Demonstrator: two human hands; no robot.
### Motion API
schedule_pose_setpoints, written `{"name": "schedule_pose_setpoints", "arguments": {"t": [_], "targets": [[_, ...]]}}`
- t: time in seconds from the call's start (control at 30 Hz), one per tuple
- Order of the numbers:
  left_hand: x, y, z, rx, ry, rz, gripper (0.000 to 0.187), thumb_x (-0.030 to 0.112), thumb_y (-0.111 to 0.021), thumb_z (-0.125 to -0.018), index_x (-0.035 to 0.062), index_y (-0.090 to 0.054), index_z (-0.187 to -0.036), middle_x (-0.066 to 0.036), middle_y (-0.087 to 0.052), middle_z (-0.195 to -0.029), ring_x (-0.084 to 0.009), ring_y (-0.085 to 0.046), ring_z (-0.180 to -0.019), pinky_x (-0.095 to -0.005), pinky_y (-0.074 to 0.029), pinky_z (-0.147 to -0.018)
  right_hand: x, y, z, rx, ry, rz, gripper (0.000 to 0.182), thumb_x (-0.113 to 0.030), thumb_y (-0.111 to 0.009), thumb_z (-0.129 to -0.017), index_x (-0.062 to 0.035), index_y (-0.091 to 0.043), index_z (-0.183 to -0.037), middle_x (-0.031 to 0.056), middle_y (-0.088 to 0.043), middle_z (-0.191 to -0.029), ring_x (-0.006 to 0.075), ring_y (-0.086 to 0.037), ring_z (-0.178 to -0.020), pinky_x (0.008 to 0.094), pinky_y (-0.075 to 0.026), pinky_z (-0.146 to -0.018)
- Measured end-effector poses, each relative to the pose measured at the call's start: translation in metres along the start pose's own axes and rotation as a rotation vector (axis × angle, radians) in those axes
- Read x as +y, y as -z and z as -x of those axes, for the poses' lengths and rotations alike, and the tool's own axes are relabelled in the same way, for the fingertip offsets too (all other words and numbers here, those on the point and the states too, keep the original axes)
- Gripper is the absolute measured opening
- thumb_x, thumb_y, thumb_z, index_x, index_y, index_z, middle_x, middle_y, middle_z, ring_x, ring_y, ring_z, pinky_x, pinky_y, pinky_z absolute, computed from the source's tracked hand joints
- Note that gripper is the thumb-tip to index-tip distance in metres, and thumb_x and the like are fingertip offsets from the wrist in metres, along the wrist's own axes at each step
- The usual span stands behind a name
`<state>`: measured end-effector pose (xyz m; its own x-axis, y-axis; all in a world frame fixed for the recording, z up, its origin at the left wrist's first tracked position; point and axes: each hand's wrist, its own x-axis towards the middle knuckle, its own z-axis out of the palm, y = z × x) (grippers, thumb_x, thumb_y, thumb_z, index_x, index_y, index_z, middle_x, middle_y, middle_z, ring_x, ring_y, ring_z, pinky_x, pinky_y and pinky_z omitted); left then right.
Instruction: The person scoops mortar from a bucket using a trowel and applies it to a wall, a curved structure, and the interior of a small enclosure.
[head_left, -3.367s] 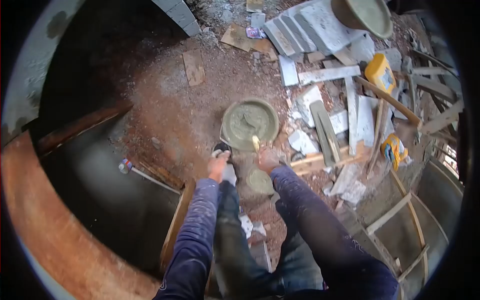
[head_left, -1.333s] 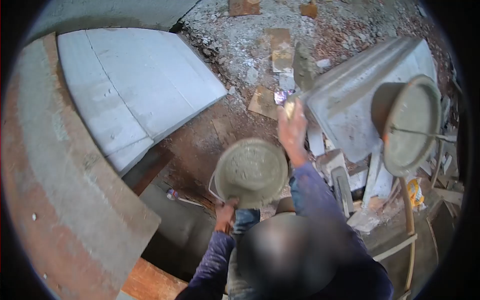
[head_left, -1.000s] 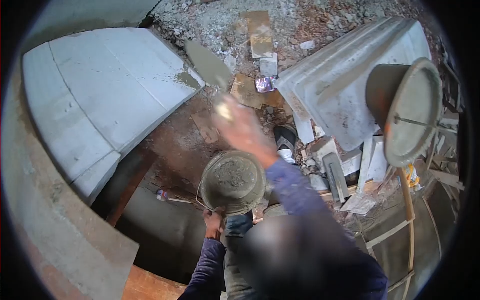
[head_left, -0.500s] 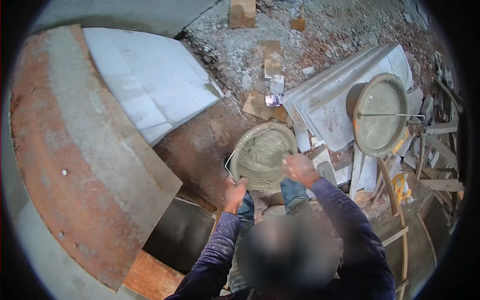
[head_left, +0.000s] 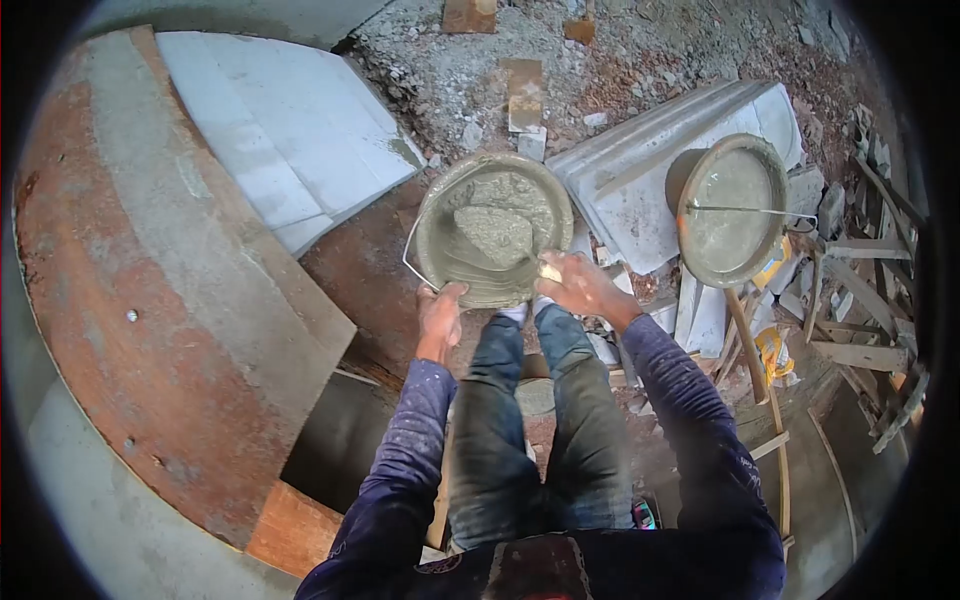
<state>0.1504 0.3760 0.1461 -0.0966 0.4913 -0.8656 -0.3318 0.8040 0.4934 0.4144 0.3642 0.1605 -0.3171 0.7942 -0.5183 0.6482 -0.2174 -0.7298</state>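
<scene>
A mortar bucket is steadied at its near left rim by a worker's left hand, closed on the edge beside the foot of the wire handle, while a pointed trowel is gripped by its pale grip in the right hand. The bucket is held in front of the knees, its mouth turned toward the camera; whether its base is on the ground cannot be told.

Half a second ago the trowel's blade could not be made out; now it is seen inside the bucket, coated and lying against the grey mortar. About a second ago the tool was swung clear of the bucket, near the corner of the white slab, where a damp grey smear is now seen; none was visible there shortly before that. By this, tool and mortar have been brought together again, and the blade is judged to be loaded or nearly so.

To the right, a second bucket, also filled with grey material, is seen by a pale ridged block. A stained plywood sheet is spread at left.
</scene>
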Motion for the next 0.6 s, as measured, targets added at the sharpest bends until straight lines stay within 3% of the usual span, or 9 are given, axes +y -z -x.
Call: {"name": "schedule_pose_setpoints", "arguments": {"t": [0.03,0.07,0.13,0.17,0.27,0.33,0.47,0.53,0.6], "targets": [[0.000,-0.001,-0.002,0.115,-0.001,-0.070,0.052,-0.006,-0.064,-0.071,0.0043,-0.047,-0.119,-0.010,-0.058,-0.112,-0.0235,-0.056,-0.103,-0.0369,-0.046,-0.091,0.024,-0.021,-0.001,0.143,0.193,0.092,0.056,-0.029,-0.060,-0.086,-0.0008,-0.048,-0.133,0.0246,-0.057,-0.118,0.0328,-0.065,-0.082,0.0418,-0.052,-0.076],[0.005,0.000,-0.015,0.097,-0.024,-0.074,0.052,-0.006,-0.064,-0.071,0.0043,-0.047,-0.119,-0.010,-0.058,-0.112,-0.0235,-0.056,-0.103,-0.0369,-0.046,-0.091,0.000,0.004,-0.011,0.169,0.202,0.100,0.056,-0.029,-0.060,-0.086,-0.0008,-0.048,-0.133,0.0246,-0.057,-0.118,0.0328,-0.065,-0.082,0.0418,-0.052,-0.076],[-0.003,0.013,-0.012,0.051,0.021,-0.073,0.054,-0.005,-0.065,-0.071,0.0061,-0.046,-0.120,-0.010,-0.056,-0.114,-0.0231,-0.055,-0.104,-0.0361,-0.044,-0.092,-0.045,0.052,0.003,-0.081,-0.218,-0.582,0.047,-0.018,-0.059,-0.086,-0.0001,-0.050,-0.128,0.0145,-0.062,-0.099,0.0193,-0.062,-0.071,0.0316,-0.052,-0.062],[0.013,0.002,0.005,0.242,0.169,-0.204,0.056,-0.004,-0.065,-0.071,0.0040,-0.046,-0.123,-0.010,-0.056,-0.115,-0.0233,-0.054,-0.106,-0.0357,-0.044,-0.093,-0.046,0.059,0.001,-0.105,-0.192,-0.926,0.040,-0.010,-0.058,-0.084,-0.0003,-0.052,-0.123,0.0053,-0.058,-0.083,0.0090,-0.055,-0.063,0.0238,-0.046,-0.052],[-0.023,0.053,-0.006,0.105,-0.025,-0.114,0.059,0.000,-0.067,-0.072,0.0029,-0.044,-0.127,-0.009,-0.056,-0.117,-0.0223,-0.054,-0.107,-0.0352,-0.044,-0.092,-0.058,0.083,-0.016,0.150,-0.218,-1.000,0.039,-0.009,-0.057,-0.084,0.0020,-0.051,-0.121,0.0029,-0.058,-0.077,0.0090,-0.056,-0.060,0.0249,-0.045,-0.050],[-0.011,0.055,0.021,0.220,0.016,-0.158,0.052,0.003,-0.067,-0.074,-0.0004,-0.050,-0.122,-0.010,-0.058,-0.114,-0.0226,-0.056,-0.102,-0.0351,-0.046,-0.088,-0.053,0.076,-0.050,0.301,-0.233,-1.013,0.039,-0.009,-0.058,-0.084,0.0028,-0.050,-0.121,0.0028,-0.058,-0.077,0.0100,-0.055,-0.056,0.0246,-0.044,-0.048],[-0.029,0.103,0.035,0.361,0.175,-0.412,0.045,0.002,-0.066,-0.071,-0.0014,-0.056,-0.115,-0.010,-0.063,-0.105,-0.0223,-0.059,-0.091,-0.0331,-0.048,-0.080,0.026,0.001,-0.183,1.006,-0.312,0.042,0.038,-0.020,-0.060,-0.090,0.0005,-0.052,-0.121,0.0030,-0.058,-0.083,0.0090,-0.057,-0.074,0.0261,-0.049,-0.063],[-0.046,0.112,0.043,0.494,0.141,-0.342,0.037,0.001,-0.065,-0.071,-0.0013,-0.060,-0.108,-0.008,-0.065,-0.096,-0.0209,-0.060,-0.082,-0.0322,-0.049,-0.072,0.065,-0.075,-0.276,1.129,0.017,-0.963,0.029,-0.022,-0.056,-0.093,-0.0011,-0.057,-0.114,0.0064,-0.062,-0.087,0.0167,-0.060,-0.083,0.0319,-0.050,-0.072],[-0.048,0.101,0.050,0.544,0.055,-0.262,0.024,0.001,-0.066,-0.071,-0.0019,-0.064,-0.095,-0.009,-0.065,-0.087,-0.0203,-0.061,-0.076,-0.0342,-0.049,-0.068,0.041,-0.115,-0.332,0.385,-0.187,0.339,0.022,-0.021,-0.055,-0.090,-0.0060,-0.064,-0.103,0.0147,-0.065,-0.099,0.0330,-0.062,-0.094,0.0408,-0.050,-0.083]]}}
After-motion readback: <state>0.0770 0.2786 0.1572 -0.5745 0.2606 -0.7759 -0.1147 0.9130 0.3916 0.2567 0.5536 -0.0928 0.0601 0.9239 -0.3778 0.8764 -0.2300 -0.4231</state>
